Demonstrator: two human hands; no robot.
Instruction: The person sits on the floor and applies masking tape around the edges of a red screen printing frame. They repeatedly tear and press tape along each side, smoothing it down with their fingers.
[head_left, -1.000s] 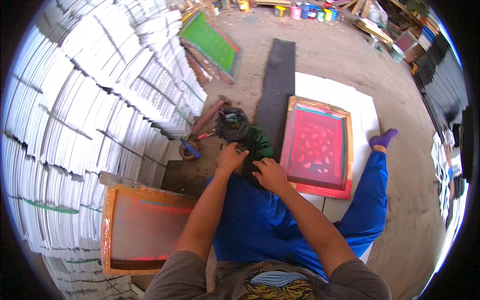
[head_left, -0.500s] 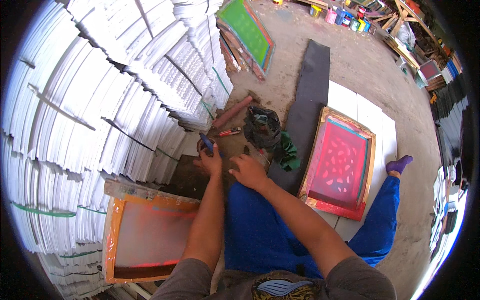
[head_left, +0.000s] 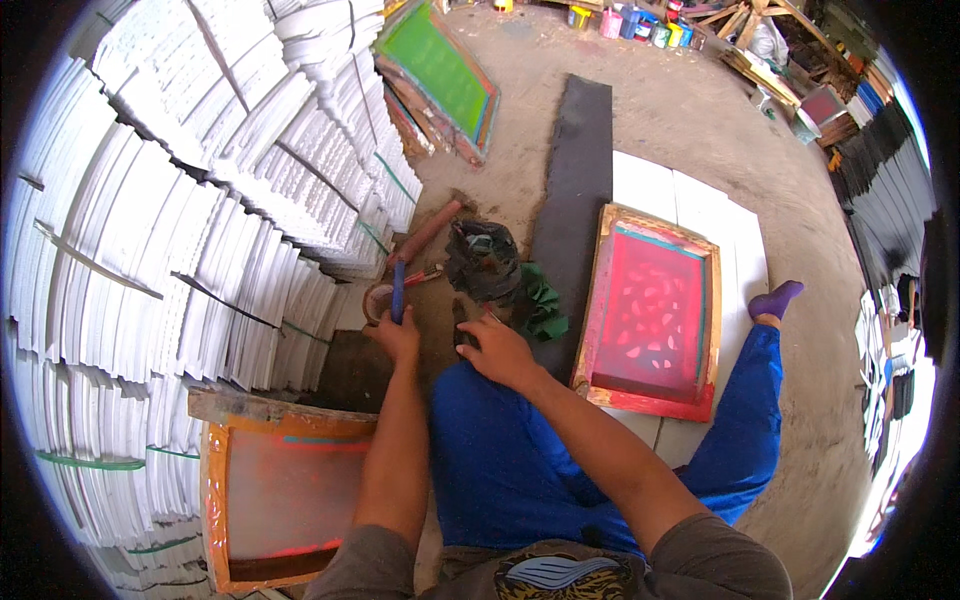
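Note:
My left hand (head_left: 398,338) is closed on the lower end of a slim blue tool (head_left: 398,285), which points away from me; its exact kind is unclear. Touching or very near that hand is a brown ring, like a tape roll (head_left: 371,303). My right hand (head_left: 500,350) hovers above my blue-trousered knee, fingers loosely bent and apart, nothing visible in them. By its fingertips lies a small dark object (head_left: 460,312). Just beyond, a crumpled black plastic bag (head_left: 482,260) and a crumpled dark green piece (head_left: 545,305) lie on the floor.
A pink-red screen-printing frame (head_left: 650,310) rests on white sheets at right, beside a long black strip (head_left: 580,170). Another frame (head_left: 215,490) leans at lower left. Tall white stacks (head_left: 150,230) fill the left. A green frame (head_left: 437,75) and paint cans (head_left: 640,25) stand farther off.
The view has shifted, moving the scene leftward. The blue tool has turned more upright in my left hand. My right hand has drawn a little away from the left one, its fingers spreading.

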